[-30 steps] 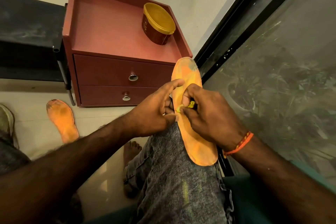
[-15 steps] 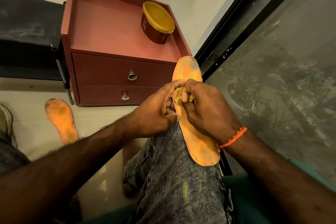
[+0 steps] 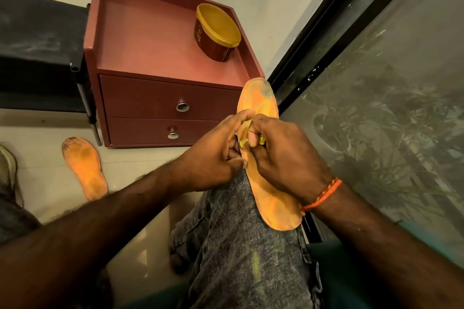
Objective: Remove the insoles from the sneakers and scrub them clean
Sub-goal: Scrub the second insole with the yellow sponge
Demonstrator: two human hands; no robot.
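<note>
Orange insole, laid along the raised knee: gripped at its edge by the left hand. Small yellow scrubber, clenched in the right hand, is carried further toeward than a second ago; scrubbing judged underway. Second insole is left on the floor.

I have a single view, from a wide-angle camera worn on the person's head. It looks steeply down and forward over both forearms, so the hands sit near the middle of the frame, close to the lens. The knee fills the lower centre, nearer still. Farther off, the cabinet stands at the top and the floor lies to the left. Straight edges bow toward the frame's borders. With only one view, nothing is shared.
</note>
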